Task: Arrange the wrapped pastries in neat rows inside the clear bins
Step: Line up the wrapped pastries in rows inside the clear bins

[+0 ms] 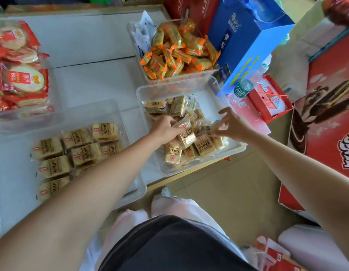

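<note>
Head view: my left hand (165, 130) grips one wrapped pastry (183, 124) above the loose-pile bin (139, 94). My right hand (235, 125) pinches a second pastry (217, 126) by its wrapper, upper fingers spread. I should lift each pack clear of the heap, turn the labels one way, then seat it against the rows in the row bin (118, 106) on the counter (87, 79), left of both hands.

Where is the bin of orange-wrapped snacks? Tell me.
Head view, upper centre: the bin of orange-wrapped snacks sits on the white shelf, behind the clear bin of loose pastries and left of the blue box.
</note>
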A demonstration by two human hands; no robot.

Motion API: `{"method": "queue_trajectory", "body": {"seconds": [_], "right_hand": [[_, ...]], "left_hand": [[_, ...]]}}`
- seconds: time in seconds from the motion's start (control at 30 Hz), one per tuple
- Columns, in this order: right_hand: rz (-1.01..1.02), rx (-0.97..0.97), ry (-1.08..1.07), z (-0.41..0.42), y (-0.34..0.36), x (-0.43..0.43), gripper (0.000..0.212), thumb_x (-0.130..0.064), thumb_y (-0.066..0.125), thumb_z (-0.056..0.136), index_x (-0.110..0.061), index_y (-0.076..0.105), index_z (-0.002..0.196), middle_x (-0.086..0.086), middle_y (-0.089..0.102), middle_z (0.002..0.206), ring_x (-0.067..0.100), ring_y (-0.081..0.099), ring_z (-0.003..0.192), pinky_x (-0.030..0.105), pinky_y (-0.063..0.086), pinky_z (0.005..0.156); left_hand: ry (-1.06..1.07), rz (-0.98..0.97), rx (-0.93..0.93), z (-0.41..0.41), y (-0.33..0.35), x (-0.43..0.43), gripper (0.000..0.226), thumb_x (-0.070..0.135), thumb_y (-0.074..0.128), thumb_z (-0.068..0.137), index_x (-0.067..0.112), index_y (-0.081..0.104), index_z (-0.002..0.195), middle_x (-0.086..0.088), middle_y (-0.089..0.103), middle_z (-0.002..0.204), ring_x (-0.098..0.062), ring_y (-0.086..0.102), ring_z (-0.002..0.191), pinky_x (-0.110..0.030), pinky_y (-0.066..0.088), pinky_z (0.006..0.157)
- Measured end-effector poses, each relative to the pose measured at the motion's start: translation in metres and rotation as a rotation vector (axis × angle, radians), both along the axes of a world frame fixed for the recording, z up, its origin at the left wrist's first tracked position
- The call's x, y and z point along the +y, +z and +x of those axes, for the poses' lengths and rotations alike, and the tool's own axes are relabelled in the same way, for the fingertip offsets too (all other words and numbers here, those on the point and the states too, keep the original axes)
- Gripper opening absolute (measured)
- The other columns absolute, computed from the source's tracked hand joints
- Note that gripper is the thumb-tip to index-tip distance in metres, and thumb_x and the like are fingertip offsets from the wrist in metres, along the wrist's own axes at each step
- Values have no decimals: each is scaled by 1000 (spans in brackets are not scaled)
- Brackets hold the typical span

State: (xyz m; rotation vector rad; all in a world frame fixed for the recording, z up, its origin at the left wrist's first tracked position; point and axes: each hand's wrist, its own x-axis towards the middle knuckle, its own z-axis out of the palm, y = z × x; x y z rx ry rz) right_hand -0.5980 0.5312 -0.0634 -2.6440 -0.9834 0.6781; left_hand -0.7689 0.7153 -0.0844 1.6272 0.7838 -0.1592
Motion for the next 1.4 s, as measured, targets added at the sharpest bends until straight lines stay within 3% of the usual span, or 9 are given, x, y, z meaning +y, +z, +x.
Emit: {"method": "queue_trajectory", "body": {"seconds": [0.13,0.3,0.47,0.6,0.73,0.9,1.03,1.2,1.4], "right_hand": [[235,85,74,-8,25,22,61,-33,82,68,-14,50,116,-1,60,98,6,54,81,10,40,69],[316,156,132,-33,19,56,57,-31,80,71,-20,50,118,-3,57,103,15,54,93,33,47,80],[397,183,132,-49,20,82,54,-31,81,67,-22,49,110,-8,58,107,11,55,101,33,48,87],[440,166,236,-70,29,109,56,-33,82,61,-28,51,108,-14,61,100,8,59,94,28,49,84],[402,250,366,-95,36,131,58,-23,81,69,-24,52,119,-14,60,110,5,59,101,21,49,87],[407,414,263,-131,38,156,34,-14,61,90,-17,54,123,4,61,120,9,58,107,34,49,96],[337,552,239,-177,39,176,26,-19,58,92,-15,59,117,4,66,110,19,62,104,40,52,91],[282,712,240,-229,35,195,33,-18,60,90,-16,56,122,3,67,108,16,63,96,26,50,79],[118,814,243,-259,21,200,32,-15,62,86,-25,57,115,3,64,117,20,58,112,37,44,96]], "left_hand": [[63,-144,-26,8,-4,1,39,15,72,84,9,56,119,-13,67,110,-28,71,88,-45,59,79],[95,-260,-83,7,9,5,27,10,64,91,6,56,117,-11,67,107,-25,70,89,-36,59,80],[229,-360,-123,-15,17,20,28,9,53,94,-3,58,119,-19,67,112,-29,67,98,-32,59,78],[319,-390,-162,-33,25,31,45,43,58,91,8,60,120,-16,69,105,-27,71,90,-31,58,74],[398,-315,-199,-64,25,49,27,34,66,89,7,69,93,-10,74,83,-22,71,83,-30,58,72],[500,-340,-238,-123,30,77,23,33,65,89,10,68,91,-11,74,86,-24,72,85,-34,59,78],[378,-284,-200,-175,35,98,19,34,60,92,16,67,94,-9,73,93,-25,71,91,-33,56,85],[280,-230,-165,-235,36,116,22,35,56,94,17,65,103,-10,70,106,-22,68,98,-32,52,89],[62,-156,-61,-282,32,124,21,37,54,95,20,67,99,-3,70,107,-16,62,104,-31,46,89]]}}
